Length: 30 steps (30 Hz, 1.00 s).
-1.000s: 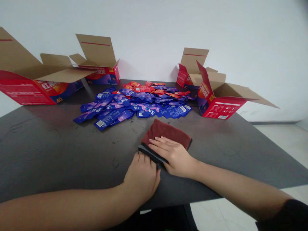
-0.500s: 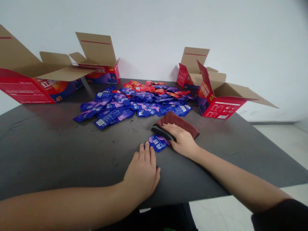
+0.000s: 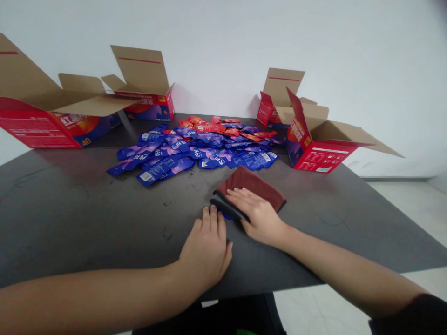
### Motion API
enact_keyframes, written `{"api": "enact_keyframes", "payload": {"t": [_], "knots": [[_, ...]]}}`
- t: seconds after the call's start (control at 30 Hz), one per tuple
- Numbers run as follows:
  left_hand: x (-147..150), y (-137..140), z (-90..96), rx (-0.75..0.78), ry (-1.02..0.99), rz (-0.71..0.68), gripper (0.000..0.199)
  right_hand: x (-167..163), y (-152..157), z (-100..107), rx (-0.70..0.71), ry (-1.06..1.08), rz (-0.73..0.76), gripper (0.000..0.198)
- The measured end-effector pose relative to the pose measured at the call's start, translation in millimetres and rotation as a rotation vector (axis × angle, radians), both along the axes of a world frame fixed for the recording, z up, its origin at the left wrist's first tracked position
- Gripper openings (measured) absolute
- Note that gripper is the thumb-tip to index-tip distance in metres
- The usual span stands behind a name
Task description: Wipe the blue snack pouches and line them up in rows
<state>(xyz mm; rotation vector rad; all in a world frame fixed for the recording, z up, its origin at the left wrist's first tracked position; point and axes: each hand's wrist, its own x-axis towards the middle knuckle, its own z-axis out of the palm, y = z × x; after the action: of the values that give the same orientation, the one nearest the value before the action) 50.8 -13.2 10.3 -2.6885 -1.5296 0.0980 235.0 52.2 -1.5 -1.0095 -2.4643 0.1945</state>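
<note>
A folded brown cloth with a dark edge lies under my right hand, whose fingers are on top while the thumb is tucked at its near edge. Beneath the cloth is a blue sachet, and only a thin blue strip of it shows. Just left of it, my left hand lies flat, palm down, with the fingertips at the sachet's left end and the thumb apart. Whether those fingertips press on the sachet or on the table is hard to see.
A heap of blue sachets with red sachets behind lies on the dark grey table. Open cartons stand around it: a large left carton, a back left carton, a back right carton and a right carton.
My right hand has slid the cloth left and a little nearer, over the blue sachet, which was mostly visible before. The left hand has stayed in place.
</note>
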Motion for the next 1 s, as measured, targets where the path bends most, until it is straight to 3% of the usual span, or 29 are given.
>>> {"api": "enact_keyframes", "payload": {"t": [0.07, 0.1, 0.2, 0.27, 0.43, 0.63, 0.73, 0.87, 1.0], "knots": [[-0.4, 0.1, 0.3, -0.005, -0.004, -0.005, 0.054, -1.3, -1.7, 1.2, -0.014, -0.03, 0.147, 0.057], [-0.6, 0.1, 0.4, -0.001, -0.006, -0.005, 0.054, 0.1, 0.2, 1.5, -0.018, -0.026, 0.148, 0.058], [-1.1, 0.6, 0.0, 0.018, -0.003, -0.002, 0.061, 9.4, 10.3, 1.2, -0.004, 0.046, -0.093, 0.058], [-1.1, 1.3, -0.9, 0.019, 0.0, -0.002, 0.062, 12.4, 12.1, 0.9, 0.007, 0.057, -0.167, 0.057], [-0.6, 2.5, -1.9, 0.024, -0.016, -0.005, 0.059, 5.0, 3.1, 2.9, -0.011, -0.039, 0.091, 0.056], [-3.2, 7.5, 9.1, 0.042, -0.022, -0.04, 0.055, 29.7, 25.5, 6.8, -0.122, 0.091, -0.295, 0.046], [-7.7, 23.9, 16.5, 0.07, -0.072, -0.07, 0.047, 41.4, 35.8, 11.3, -0.135, 0.104, -0.409, 0.036], [-14.9, 57.8, 13.3, 0.108, -0.169, -0.046, 0.045, 48.9, 43.0, 15.7, -0.125, 0.123, -0.411, 0.03], [-17.2, 80.9, -0.3, 0.019, -0.321, -0.05, 0.042, 52.2, 46.1, 15.1, -0.129, 0.129, -0.402, 0.028]]}}
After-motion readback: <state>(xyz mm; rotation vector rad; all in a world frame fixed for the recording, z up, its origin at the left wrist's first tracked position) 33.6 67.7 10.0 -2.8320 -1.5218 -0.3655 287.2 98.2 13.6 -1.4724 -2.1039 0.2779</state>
